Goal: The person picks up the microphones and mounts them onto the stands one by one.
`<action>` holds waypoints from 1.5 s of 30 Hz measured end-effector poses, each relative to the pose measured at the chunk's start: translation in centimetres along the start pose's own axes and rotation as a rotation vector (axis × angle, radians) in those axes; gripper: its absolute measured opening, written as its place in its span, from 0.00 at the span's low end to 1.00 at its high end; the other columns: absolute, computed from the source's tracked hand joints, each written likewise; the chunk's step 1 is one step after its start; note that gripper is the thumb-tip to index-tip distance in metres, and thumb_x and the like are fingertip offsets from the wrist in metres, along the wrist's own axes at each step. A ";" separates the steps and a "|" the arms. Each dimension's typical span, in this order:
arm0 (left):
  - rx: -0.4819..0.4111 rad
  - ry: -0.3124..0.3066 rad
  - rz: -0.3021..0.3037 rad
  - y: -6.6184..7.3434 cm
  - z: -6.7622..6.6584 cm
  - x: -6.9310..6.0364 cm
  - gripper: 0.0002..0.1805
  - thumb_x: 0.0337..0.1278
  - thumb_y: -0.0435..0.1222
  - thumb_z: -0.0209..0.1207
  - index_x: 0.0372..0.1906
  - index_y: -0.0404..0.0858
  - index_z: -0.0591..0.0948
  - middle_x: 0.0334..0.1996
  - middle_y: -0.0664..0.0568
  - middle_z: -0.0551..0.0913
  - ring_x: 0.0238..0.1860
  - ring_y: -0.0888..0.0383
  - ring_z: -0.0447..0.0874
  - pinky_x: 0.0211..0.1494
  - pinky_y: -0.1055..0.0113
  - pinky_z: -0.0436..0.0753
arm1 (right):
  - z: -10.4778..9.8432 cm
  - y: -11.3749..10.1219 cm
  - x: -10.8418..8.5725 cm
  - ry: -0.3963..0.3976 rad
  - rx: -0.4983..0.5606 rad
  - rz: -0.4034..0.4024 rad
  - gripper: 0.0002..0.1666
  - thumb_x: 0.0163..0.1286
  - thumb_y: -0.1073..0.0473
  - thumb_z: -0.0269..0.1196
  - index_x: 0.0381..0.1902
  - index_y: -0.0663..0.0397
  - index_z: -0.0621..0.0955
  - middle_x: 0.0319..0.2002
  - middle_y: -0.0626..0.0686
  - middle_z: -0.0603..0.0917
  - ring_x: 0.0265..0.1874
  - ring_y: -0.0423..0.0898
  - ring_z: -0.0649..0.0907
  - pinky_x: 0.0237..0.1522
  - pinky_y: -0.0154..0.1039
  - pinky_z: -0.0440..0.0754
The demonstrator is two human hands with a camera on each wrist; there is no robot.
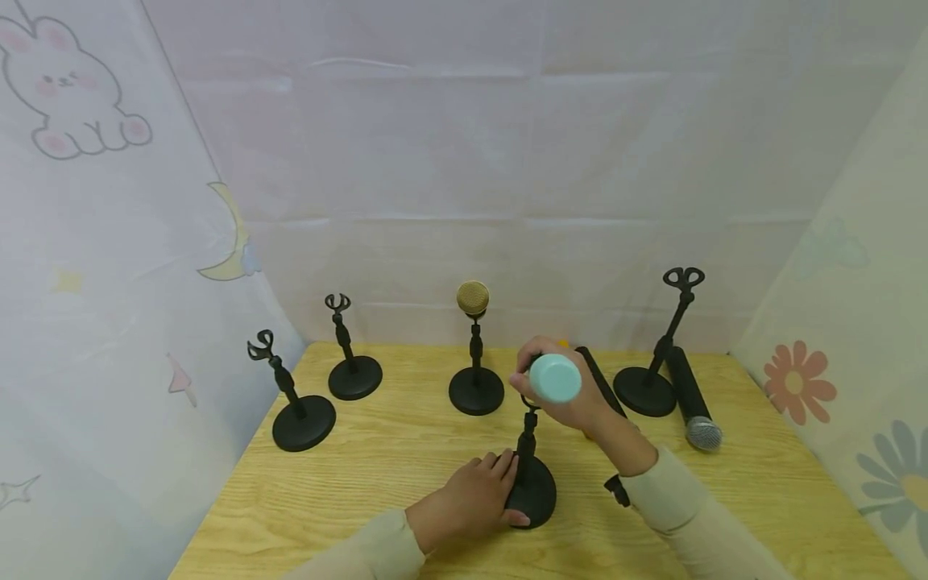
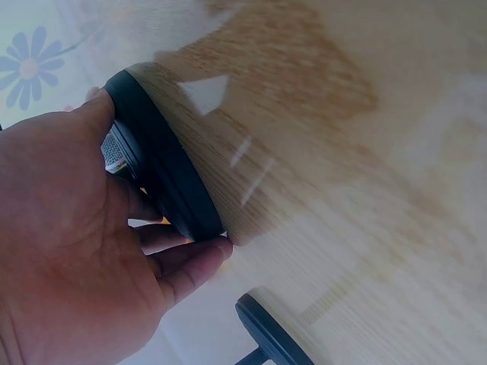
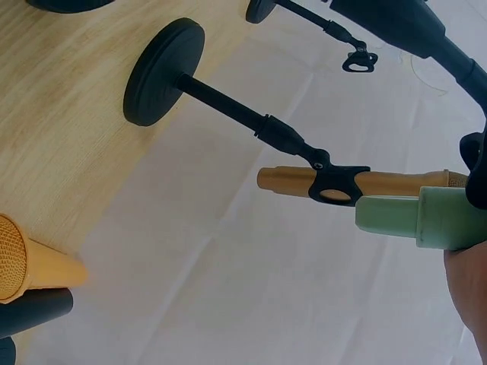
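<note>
Where left fingers grip, the stand's base lies.

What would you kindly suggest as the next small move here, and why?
I'd probably press the mint microphone gently into the clip of the near stand: the right hand holds it at that clip, the left hand grips the base, and whether it's seated is hidden.
</note>
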State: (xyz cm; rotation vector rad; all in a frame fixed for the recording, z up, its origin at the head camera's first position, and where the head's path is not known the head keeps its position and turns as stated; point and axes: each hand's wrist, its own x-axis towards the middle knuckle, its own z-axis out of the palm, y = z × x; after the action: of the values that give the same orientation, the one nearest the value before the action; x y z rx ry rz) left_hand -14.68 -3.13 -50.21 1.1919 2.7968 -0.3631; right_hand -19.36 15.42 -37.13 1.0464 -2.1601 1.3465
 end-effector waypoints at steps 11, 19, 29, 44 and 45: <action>0.001 -0.003 -0.003 0.2 -0.7 -0.2 0.49 0.66 0.72 0.34 0.79 0.43 0.62 0.77 0.53 0.62 0.71 0.59 0.67 0.65 0.68 0.75 | 0.5 0.3 -0.5 0.026 0.218 -0.030 0.21 0.58 0.80 0.67 0.44 0.69 0.69 0.43 0.65 0.74 0.45 0.50 0.76 0.51 0.35 0.75; 0.006 -0.012 -0.005 0.1 -0.6 -0.1 0.49 0.65 0.72 0.33 0.79 0.43 0.62 0.77 0.54 0.62 0.72 0.59 0.66 0.66 0.68 0.75 | 1.0 0.5 -0.7 0.097 0.217 -0.053 0.20 0.57 0.79 0.68 0.43 0.74 0.71 0.43 0.66 0.75 0.48 0.56 0.78 0.65 0.39 0.73; 0.013 -0.015 0.001 0.1 -0.5 0.0 0.50 0.65 0.73 0.34 0.79 0.43 0.62 0.77 0.53 0.62 0.72 0.59 0.66 0.66 0.68 0.75 | 1.9 1.3 -1.4 0.126 0.202 -0.124 0.33 0.58 0.63 0.78 0.50 0.76 0.71 0.46 0.66 0.74 0.55 0.47 0.77 0.76 0.42 0.61; 0.020 -0.003 0.011 0.0 -0.4 0.0 0.49 0.66 0.72 0.34 0.78 0.43 0.64 0.77 0.52 0.63 0.72 0.58 0.66 0.67 0.68 0.75 | 2.8 1.5 -1.5 0.188 -0.015 -0.131 0.38 0.37 0.84 0.76 0.48 0.75 0.73 0.42 0.65 0.77 0.43 0.51 0.76 0.56 0.23 0.71; 0.020 -0.004 0.011 0.0 -0.5 0.0 0.49 0.66 0.72 0.34 0.78 0.43 0.64 0.77 0.53 0.63 0.72 0.58 0.66 0.67 0.68 0.75 | 2.8 1.4 -1.5 0.197 -0.016 -0.127 0.37 0.36 0.84 0.75 0.47 0.76 0.73 0.41 0.66 0.76 0.42 0.50 0.76 0.55 0.22 0.71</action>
State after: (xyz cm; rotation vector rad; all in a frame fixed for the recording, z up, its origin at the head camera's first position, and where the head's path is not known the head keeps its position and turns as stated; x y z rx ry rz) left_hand -14.69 -3.01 -49.78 1.2087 2.7885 -0.3936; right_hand -19.24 13.85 -40.26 0.9832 -1.9256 1.3135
